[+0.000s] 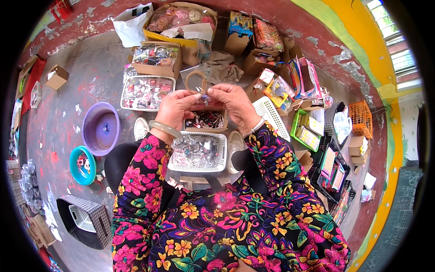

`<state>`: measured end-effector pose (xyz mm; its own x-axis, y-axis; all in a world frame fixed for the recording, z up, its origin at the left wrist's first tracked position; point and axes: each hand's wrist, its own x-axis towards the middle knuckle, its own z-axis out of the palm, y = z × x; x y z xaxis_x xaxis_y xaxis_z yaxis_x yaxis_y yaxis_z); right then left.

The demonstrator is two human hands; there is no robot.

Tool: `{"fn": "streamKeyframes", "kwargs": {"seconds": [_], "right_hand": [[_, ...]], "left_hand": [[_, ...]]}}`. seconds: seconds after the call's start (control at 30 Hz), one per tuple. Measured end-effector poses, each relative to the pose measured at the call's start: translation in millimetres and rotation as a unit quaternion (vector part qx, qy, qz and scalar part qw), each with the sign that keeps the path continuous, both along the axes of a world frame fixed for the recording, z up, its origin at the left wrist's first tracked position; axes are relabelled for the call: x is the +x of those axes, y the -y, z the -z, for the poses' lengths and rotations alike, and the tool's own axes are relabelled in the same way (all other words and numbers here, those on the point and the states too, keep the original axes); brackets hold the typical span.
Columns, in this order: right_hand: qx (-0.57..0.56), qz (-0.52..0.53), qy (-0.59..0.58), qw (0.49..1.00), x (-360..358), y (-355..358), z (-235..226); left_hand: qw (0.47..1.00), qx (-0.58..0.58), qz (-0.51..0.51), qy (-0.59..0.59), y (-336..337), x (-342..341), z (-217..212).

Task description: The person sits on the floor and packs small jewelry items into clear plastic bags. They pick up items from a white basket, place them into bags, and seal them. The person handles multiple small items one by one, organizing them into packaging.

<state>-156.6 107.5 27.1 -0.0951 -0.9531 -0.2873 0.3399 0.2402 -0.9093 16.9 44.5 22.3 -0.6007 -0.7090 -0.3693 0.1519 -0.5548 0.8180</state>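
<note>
Both my hands meet in front of me, above the small boxes between my feet. Between the fingertips of my left hand (176, 108) and my right hand (235, 105), both pinched closed, is a looped tan cord (196, 75). Clear plastic shows around the loop, like a small bag, and a small bluish bit sits at the fingertips. Directly below are a cardboard box (222, 124) of small dark and red items and a white plastic basket (224, 152) filled with small clear packets.
Beyond my hands stand another white basket (123, 97) of packets and open cardboard boxes (158, 70). On the left are a purple basin (93, 131), a teal basin (74, 165) and a checkered bin (100, 217). At right are a green basket (297, 120) and an orange crate (361, 119).
</note>
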Motion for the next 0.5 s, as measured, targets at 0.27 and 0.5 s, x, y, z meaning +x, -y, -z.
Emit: {"fn": "streamKeyframes", "kwargs": {"seconds": [0.27,0.5], "right_hand": [[-0.072,0.045,-0.101,0.991,6.3,0.0,-5.0],[-0.103,0.054,-0.142,0.983,6.8,-0.4,-4.4]], "left_hand": [[0.999,0.008,-0.02,-0.029,-0.9,-0.7,-3.6],[0.999,-0.006,-0.021,-0.034,-0.8,-0.6,-3.7]]}}
